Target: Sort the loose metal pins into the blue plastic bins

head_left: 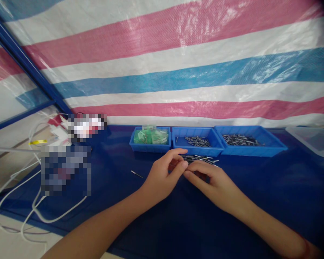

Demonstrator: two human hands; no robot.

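Note:
My left hand [162, 172] and my right hand [212, 180] meet over the middle of the blue table. The thumb and fingers of each are closed in a pinch, fingertips touching or nearly so. Whatever they hold, if anything, is too small and hidden to make out. Just behind the fingertips lies a loose pile of thin metal rods [201, 159], dark with silvery parts, partly covered by my hands. A single thin rod [136, 174] lies by itself to the left of my left hand.
Three blue bins line the back: one with green-and-clear plastic packets [151, 136], two with metal rods [198, 141] [241, 139]. A clear plastic lid or tray [313, 140] lies at right. White cables [39, 212] and pixelated items occupy the left, beside a striped sheet [178, 72].

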